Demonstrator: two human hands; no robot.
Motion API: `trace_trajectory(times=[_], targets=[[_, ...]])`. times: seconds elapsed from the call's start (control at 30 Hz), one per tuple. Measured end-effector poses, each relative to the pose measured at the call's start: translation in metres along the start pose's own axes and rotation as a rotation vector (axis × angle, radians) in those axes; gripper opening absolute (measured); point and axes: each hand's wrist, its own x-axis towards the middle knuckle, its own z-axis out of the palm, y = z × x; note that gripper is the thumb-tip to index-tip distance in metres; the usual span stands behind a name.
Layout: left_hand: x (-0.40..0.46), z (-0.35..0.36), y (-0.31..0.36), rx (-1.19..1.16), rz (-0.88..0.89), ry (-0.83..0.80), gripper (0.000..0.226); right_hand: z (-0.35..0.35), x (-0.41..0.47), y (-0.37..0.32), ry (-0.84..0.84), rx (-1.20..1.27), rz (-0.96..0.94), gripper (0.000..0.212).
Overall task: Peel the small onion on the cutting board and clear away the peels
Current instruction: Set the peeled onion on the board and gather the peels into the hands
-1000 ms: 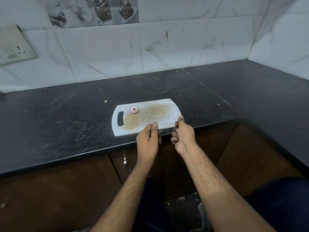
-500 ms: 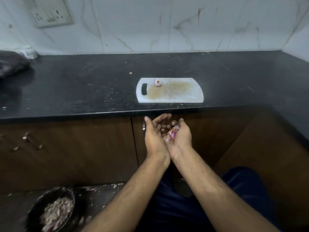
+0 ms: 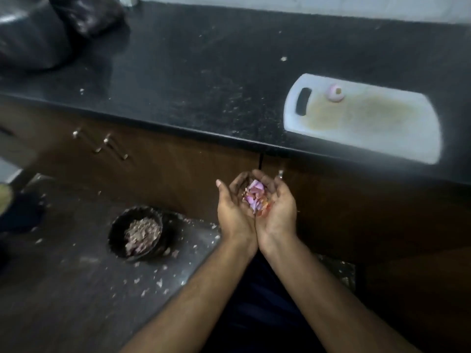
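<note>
Onion (image 3: 335, 92), peeled and pale pink, sits on the white cutting board (image 3: 382, 128) near its handle slot, on the dark worktop (image 3: 191, 80). Below the worktop edge, left hand (image 3: 235, 210) and right hand (image 3: 276, 207) press side by side, cupped grip cradling purple peels (image 3: 254, 198). A dark bowl (image 3: 119, 230) of scraps stands on the floor, left.

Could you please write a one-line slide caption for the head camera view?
Both hands cup purple onion peels above a floor bowl; the peeled onion sits on the cutting board.
</note>
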Motion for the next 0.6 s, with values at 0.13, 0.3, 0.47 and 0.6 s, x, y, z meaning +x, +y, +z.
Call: trace_trajectory(times=[0.13,0.3,0.47,0.6], targets=[[0.004,-0.003,0.037,-0.010,0.039,0.151,0.077,0.045,-0.006,0.010,0.024,-0.060,0.148,0.034],[-0.030,-0.006,0.089,0.015,0.083,0.264,0.067,0.103,-0.030,0.030,0.052,-0.195,0.266,0.028],[-0.054,-0.027,0.124,-0.029,0.162,0.350,0.070,0.149,-0.039,0.074,0.044,-0.459,0.293,0.043],[-0.033,-0.065,0.168,-0.208,0.231,0.471,0.071,0.167,-0.033,0.128,-0.106,-0.706,0.422,0.034]])
